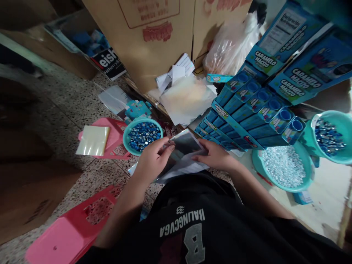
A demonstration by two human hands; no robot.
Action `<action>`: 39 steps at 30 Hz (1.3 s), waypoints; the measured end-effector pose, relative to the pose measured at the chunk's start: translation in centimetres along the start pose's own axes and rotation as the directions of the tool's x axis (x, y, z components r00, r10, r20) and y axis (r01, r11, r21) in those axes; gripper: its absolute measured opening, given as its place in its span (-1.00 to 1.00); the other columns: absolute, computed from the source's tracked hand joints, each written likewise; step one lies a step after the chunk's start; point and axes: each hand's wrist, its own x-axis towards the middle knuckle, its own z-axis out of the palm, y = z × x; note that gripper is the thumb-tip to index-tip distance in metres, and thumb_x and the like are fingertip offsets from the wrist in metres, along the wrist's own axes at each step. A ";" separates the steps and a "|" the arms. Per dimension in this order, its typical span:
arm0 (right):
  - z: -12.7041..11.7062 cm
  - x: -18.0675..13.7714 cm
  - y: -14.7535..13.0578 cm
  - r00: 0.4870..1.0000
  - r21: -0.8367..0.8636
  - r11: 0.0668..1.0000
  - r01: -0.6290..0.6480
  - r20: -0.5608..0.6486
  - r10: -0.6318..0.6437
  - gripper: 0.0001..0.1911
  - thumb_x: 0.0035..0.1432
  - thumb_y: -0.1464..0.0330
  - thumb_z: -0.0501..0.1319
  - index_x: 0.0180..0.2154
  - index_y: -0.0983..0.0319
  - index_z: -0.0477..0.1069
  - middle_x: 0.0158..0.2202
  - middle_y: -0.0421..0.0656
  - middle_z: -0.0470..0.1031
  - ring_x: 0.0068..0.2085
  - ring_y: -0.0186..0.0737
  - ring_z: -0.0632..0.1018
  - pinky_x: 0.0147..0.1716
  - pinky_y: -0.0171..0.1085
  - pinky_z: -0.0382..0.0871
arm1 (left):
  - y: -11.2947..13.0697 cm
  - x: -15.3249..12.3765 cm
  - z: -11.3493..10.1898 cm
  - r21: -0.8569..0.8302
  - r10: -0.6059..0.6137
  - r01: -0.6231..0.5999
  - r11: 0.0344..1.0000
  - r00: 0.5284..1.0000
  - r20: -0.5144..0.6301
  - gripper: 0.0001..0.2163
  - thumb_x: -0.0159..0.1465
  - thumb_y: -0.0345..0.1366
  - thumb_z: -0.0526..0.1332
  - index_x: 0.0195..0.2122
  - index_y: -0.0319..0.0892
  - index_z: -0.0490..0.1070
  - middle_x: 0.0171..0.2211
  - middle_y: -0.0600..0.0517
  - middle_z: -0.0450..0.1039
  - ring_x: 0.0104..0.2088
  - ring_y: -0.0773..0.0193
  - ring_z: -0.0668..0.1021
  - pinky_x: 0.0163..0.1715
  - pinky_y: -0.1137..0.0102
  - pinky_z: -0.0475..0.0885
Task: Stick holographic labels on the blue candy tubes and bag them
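You hold a glossy, silvery sheet above your lap, tilted, with paler sheets under it. The fingers of your left hand pinch its left edge, and your right hand grips its right edge. A teal bowl of blue candies sits just left of the sheet. Stacked blue boxes crowd its right side.

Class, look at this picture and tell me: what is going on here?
A person holds shiny bags in both hands. The left hand pinches their top edge; the right hand grips the other side. A bowl of blue sweets stands just beyond, with blue boxes stacked to its right.
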 end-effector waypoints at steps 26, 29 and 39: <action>2.7 -0.6 -2.0 0.950 0.614 0.790 -0.008 -0.243 0.198 -0.69 -0.11 0.17 0.48 -0.32 0.17 0.57 -0.36 -0.23 0.60 -0.33 -0.26 0.54 -0.25 -0.29 0.40 | 3.8 -0.1 2.1 0.166 0.357 -0.320 0.933 0.885 -0.300 -0.75 0.25 -0.31 0.31 -0.04 -0.19 0.50 -0.01 -0.12 0.54 -0.01 0.12 0.58 0.00 0.21 0.54; 2.8 -0.9 -2.1 0.951 0.746 0.658 -0.106 -0.116 0.285 -0.67 -0.19 0.21 0.53 -0.40 0.20 0.52 -0.46 -0.26 0.55 -0.44 -0.31 0.50 -0.40 -0.33 0.37 | 3.9 -0.3 2.2 0.175 0.420 -0.382 0.907 0.840 -0.343 -0.68 0.23 -0.37 0.33 0.02 -0.16 0.45 -0.04 -0.09 0.53 -0.02 0.17 0.59 -0.01 0.28 0.54; 0.9 -1.8 -3.2 0.981 0.522 0.852 0.033 -0.180 0.073 -0.67 -0.07 0.15 0.48 -0.40 0.22 0.48 -0.50 -0.29 0.43 -0.52 -0.42 0.35 -0.54 -0.39 0.17 | 2.3 0.3 -1.1 0.229 0.376 -0.306 0.924 0.838 -0.396 -0.24 0.09 -0.13 0.45 0.27 -0.13 0.15 0.26 -0.25 0.20 0.30 -0.14 0.24 0.25 -0.07 0.24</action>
